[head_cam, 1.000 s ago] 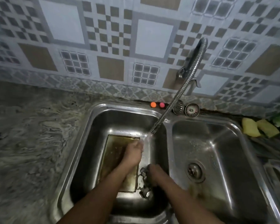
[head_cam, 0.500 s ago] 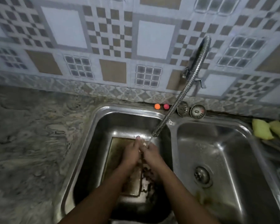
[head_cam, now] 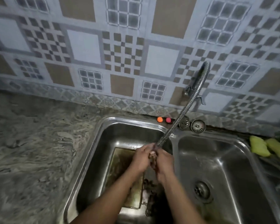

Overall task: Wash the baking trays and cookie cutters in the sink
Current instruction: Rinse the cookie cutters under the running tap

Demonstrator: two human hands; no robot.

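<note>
Metal, thin and wet, the cutter (head_cam: 153,156) held between left hand (head_cam: 141,160) and right hand (head_cam: 164,164) under the hose (head_cam: 183,110) tip is likely light, stiff and slippery, best pinched by its flat walls. Both hands curl round it and hide its shape. The tray (head_cam: 120,164), a flat, brown-stained sheet, lies in the left basin of the sink (head_cam: 94,138) beside a dark heap of cutters (head_cam: 149,196); grip its rim.

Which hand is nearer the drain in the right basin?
Right. The right hand is over the left basin, up and left of the drain; the left hand is beyond it, farther left, above the baking tray.
</note>
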